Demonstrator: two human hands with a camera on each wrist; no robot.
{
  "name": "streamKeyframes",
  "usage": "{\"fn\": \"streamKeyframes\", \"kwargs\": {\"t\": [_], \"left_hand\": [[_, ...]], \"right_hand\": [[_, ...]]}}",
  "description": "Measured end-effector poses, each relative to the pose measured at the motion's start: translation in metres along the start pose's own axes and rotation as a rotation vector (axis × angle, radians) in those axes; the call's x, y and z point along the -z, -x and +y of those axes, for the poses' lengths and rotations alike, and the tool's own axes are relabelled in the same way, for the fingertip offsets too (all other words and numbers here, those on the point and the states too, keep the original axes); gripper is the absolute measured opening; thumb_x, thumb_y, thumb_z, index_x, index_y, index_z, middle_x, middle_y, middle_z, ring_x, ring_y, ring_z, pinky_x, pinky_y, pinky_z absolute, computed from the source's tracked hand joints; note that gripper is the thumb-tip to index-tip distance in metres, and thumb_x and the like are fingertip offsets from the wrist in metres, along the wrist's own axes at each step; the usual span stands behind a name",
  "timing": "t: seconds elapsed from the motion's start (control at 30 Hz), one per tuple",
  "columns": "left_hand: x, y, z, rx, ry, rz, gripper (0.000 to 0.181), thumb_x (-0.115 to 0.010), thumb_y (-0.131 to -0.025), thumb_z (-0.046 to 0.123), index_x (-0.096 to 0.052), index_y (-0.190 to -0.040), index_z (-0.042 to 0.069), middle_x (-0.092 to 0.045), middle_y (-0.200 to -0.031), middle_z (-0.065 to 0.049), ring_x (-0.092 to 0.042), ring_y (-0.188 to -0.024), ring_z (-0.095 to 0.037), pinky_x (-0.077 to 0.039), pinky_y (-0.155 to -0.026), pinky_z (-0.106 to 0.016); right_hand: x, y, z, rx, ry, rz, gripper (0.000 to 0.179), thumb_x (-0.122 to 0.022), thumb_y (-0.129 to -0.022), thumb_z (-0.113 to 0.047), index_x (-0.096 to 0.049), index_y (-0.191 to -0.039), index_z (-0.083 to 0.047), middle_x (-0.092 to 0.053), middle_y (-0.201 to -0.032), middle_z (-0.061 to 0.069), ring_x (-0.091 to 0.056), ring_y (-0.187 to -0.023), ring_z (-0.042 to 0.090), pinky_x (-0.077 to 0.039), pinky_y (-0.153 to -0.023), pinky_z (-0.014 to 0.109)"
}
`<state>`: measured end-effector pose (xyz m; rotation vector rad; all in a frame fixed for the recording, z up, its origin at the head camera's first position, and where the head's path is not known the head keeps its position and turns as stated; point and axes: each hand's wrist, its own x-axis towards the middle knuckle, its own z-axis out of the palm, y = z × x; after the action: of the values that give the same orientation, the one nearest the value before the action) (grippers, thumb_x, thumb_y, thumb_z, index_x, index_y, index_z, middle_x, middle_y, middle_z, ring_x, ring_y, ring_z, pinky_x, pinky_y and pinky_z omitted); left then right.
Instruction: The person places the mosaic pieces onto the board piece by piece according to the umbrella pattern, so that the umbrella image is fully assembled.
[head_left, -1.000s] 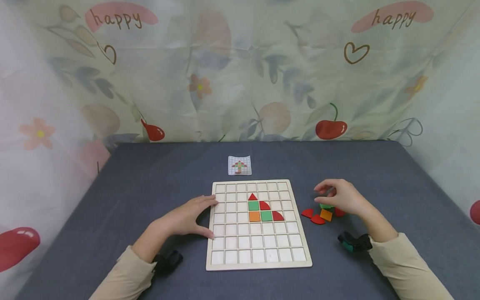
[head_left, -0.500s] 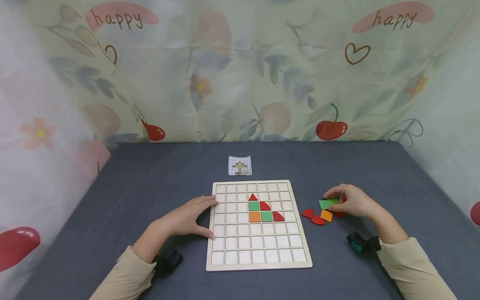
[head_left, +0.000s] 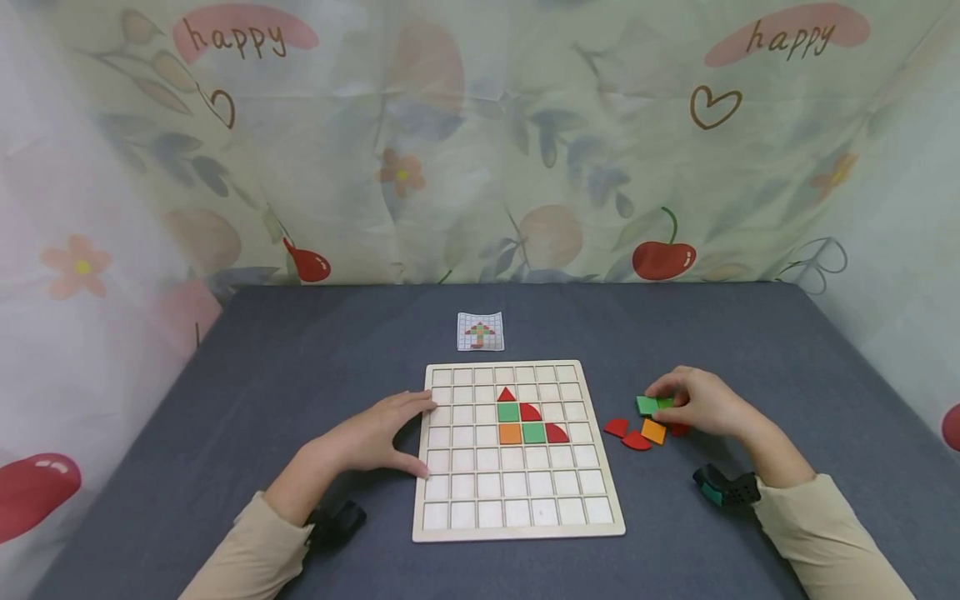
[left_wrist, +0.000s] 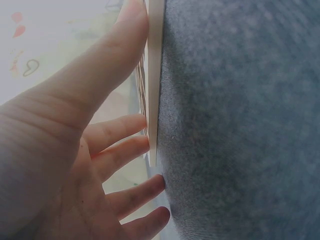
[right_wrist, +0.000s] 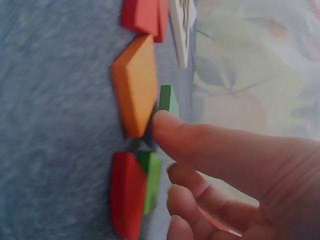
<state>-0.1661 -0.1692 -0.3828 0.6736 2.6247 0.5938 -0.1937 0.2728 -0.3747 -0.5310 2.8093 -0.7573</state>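
Note:
My right hand point(head_left: 701, 404) pinches a green square tile point(head_left: 647, 406) between thumb and index finger, low over the loose pieces. In the right wrist view the thumb covers part of that green tile point(right_wrist: 168, 97). A second green tile point(right_wrist: 153, 182) lies against a red quarter-circle tile point(right_wrist: 128, 195) under the hand. Just in front is an orange square tile point(head_left: 653, 432). My left hand point(head_left: 375, 435) rests at the left edge of a wooden grid board point(head_left: 487, 484), fingers spread and thumb touching the rim.
On the board sit a red triangle point(head_left: 506, 395), green squares point(head_left: 508, 412), an orange square point(head_left: 510, 433) and red quarter-circles point(head_left: 529, 412). More red quarter-circles point(head_left: 636, 441) lie right of the board. A small pattern card point(head_left: 480, 342) lies behind it.
My right hand has come down and back to the right onto the loose pieces. The front green tile has shifted slightly left at its fingertips. The left hand stays put.

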Motion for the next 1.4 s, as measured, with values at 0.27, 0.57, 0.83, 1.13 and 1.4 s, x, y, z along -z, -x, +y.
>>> {"fn": "streamKeyframes", "kwargs": {"t": [0.27, 0.57, 0.83, 1.13, 1.4], "left_hand": [[0.000, 0.000, -0.001, -0.006, 0.003, 0.000, 0.091, -0.076, -0.070, 0.050, -0.039, -0.141, 0.008, -0.030, -0.152, -0.013, -0.026, -0.140, -0.036, -0.026, -0.111, -0.053], [-0.001, 0.000, -0.001, -0.008, 0.004, 0.001, 0.090, -0.077, -0.070, 0.049, -0.039, -0.141, 0.007, -0.030, -0.152, -0.013, -0.026, -0.140, -0.036, -0.026, -0.111, -0.053], [0.000, 0.001, 0.001, 0.000, 0.010, -0.002, 0.091, -0.077, -0.070, 0.049, -0.039, -0.141, 0.007, -0.030, -0.152, -0.013, -0.026, -0.140, -0.036, -0.026, -0.111, -0.053], [0.001, 0.001, 0.001, 0.005, 0.011, -0.006, 0.091, -0.077, -0.070, 0.049, -0.039, -0.141, 0.007, -0.029, -0.152, -0.013, -0.025, -0.141, -0.036, -0.025, -0.112, -0.053], [0.001, 0.001, 0.001, 0.004, 0.005, -0.007, 0.091, -0.076, -0.070, 0.049, -0.039, -0.141, 0.007, -0.030, -0.152, -0.013, -0.025, -0.141, -0.036, -0.025, -0.112, -0.053]], "right_hand": [[0.000, -0.004, -0.020, 0.020, -0.031, 0.018, 0.029, -0.072, -0.081, -0.018, -0.067, -0.105, -0.003, -0.067, -0.097, 0.011, -0.059, -0.079, 0.013, -0.048, -0.062, 0.023], [-0.010, -0.007, -0.038, 0.064, -0.074, 0.029, 0.027, -0.072, -0.081, -0.016, -0.067, -0.105, -0.004, -0.068, -0.087, 0.004, -0.056, -0.070, 0.005, -0.048, -0.059, 0.021], [-0.018, -0.011, -0.052, 0.089, -0.098, 0.059, 0.024, -0.074, -0.079, -0.015, -0.068, -0.100, -0.006, -0.065, -0.080, 0.002, -0.053, -0.067, 0.004, -0.046, -0.059, 0.020], [-0.026, -0.015, -0.066, 0.160, -0.093, 0.079, 0.024, -0.075, -0.078, -0.016, -0.069, -0.099, -0.008, -0.065, -0.089, 0.005, -0.053, -0.072, 0.004, -0.049, -0.066, 0.020], [-0.035, -0.020, -0.079, 0.180, -0.095, 0.065, 0.026, -0.075, -0.077, -0.014, -0.068, -0.100, -0.005, -0.065, -0.085, 0.004, -0.051, -0.070, 0.002, -0.047, -0.065, 0.020]]}}
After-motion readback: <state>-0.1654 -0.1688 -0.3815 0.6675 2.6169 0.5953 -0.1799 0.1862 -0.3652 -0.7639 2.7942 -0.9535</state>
